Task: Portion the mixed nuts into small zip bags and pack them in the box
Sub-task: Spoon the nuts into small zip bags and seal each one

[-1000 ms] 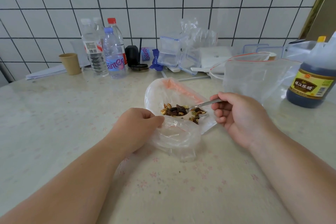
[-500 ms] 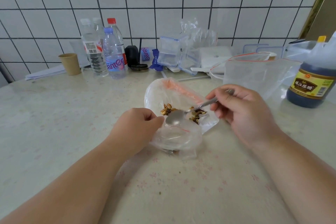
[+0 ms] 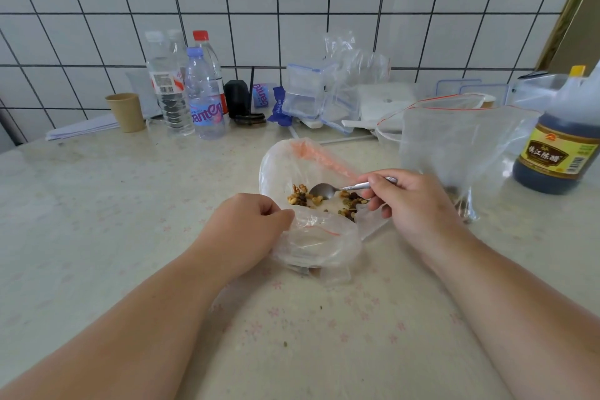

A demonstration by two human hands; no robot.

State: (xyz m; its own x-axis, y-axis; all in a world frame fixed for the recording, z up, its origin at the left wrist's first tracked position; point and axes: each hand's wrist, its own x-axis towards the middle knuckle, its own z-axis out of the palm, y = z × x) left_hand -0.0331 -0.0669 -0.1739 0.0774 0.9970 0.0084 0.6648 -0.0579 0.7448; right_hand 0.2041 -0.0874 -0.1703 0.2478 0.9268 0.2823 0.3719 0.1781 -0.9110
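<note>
The nuts [image 3: 300, 196] lay in the open bag [image 3: 285, 166] on the counter [image 3: 97, 204]; the right hand [image 3: 412, 201] pinched a spoon [image 3: 321, 191] among them, the left hand [image 3: 250, 224] gripped a small bag [image 3: 316, 242]. If that limp mouth sagged shut, a scoop would likely scatter over the counter.

Right hand [image 3: 418, 204] holds spoon [image 3: 328, 190] over nuts [image 3: 300, 196]; left hand [image 3: 250, 224] pinches bag [image 3: 318, 243].

vinegar bottle [image 3: 558, 143]: right edge cut | spoon handle [image 3: 357, 186]: end hidden in right hand [image 3: 412, 201]
</note>
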